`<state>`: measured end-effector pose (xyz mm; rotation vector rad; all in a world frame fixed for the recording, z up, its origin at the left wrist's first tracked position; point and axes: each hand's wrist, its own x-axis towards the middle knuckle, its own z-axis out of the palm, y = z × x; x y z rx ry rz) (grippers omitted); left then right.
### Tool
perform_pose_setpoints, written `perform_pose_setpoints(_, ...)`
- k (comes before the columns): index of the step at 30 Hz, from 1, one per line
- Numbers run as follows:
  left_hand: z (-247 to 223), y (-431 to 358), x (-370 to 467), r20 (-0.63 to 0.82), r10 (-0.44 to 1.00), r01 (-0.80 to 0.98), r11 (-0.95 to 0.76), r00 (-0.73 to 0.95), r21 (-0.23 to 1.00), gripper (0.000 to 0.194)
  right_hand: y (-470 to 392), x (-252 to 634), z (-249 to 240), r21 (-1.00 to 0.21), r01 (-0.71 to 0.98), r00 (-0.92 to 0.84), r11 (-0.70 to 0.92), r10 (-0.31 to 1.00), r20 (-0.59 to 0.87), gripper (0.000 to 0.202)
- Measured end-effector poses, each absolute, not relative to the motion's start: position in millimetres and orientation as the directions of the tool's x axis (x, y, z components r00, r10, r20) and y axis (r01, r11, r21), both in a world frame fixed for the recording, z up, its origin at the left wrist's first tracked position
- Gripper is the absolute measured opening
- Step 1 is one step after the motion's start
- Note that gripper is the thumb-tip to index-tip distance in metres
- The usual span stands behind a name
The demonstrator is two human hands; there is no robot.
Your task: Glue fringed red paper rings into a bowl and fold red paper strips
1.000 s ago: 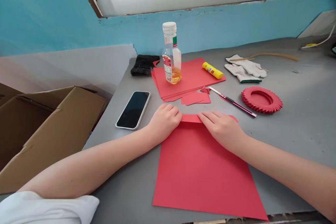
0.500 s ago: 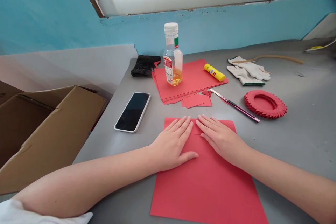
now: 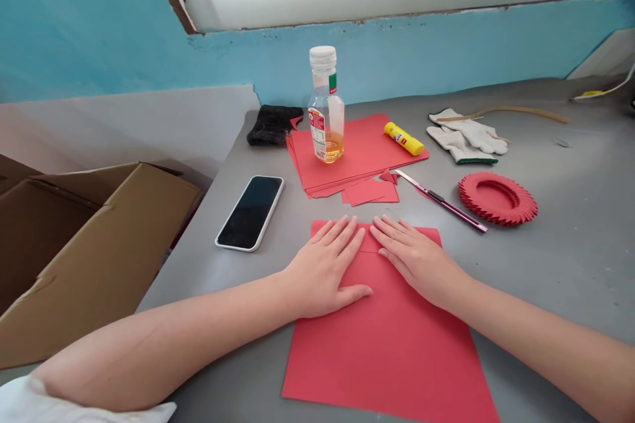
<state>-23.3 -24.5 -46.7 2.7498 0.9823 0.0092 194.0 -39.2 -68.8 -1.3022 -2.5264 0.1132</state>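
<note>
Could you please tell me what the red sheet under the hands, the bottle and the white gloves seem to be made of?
Red sheet: matte paper or thin card, given its even surface and folded far edge.
Bottle: probably glossy glass, see-through; clear plastic is possible.
White gloves: apparently soft, dull fabric, loosely wrinkled; knit or woven is unclear.

The red paper sheet lies flat, far edge folded over.
</note>
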Motion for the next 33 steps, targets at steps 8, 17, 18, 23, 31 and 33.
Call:
perform_pose_setpoints(8,-43,-26,-21,-0.071,0.513,0.513,-0.820,0.855,0.255,0.077,-39,195,-74,-0.168,0.791,-0.545,0.589,0.802,0.246,0.042)
perform_pose_setpoints(17,-43,-26,-22,-0.062,0.523,0.519,-0.813,0.850,0.265,0.076,-38,196,-70,-0.127,0.789,-0.570,0.601,0.793,0.216,0.043)
perform_pose_setpoints(18,-43,-26,-22,-0.064,0.521,0.517,-0.812,0.851,0.270,0.075,-37,196,-69,-0.120,0.788,-0.574,0.603,0.792,0.211,0.043)
perform_pose_setpoints(23,-41,-25,-22,-0.083,0.522,0.523,-0.808,0.849,0.271,0.074,-37,207,-67,-0.073,0.807,-0.566,0.586,0.803,0.188,0.043)
perform_pose_setpoints(31,-41,-24,-21,-0.121,0.522,0.535,-0.813,0.845,0.228,0.075,-47,255,-72,0.030,0.865,-0.495,0.501,0.842,0.217,0.043)
perform_pose_setpoints(33,-41,-24,-21,-0.114,0.522,0.534,-0.816,0.845,0.223,0.075,-50,266,-68,0.080,0.871,-0.489,0.485,0.839,0.237,0.042)
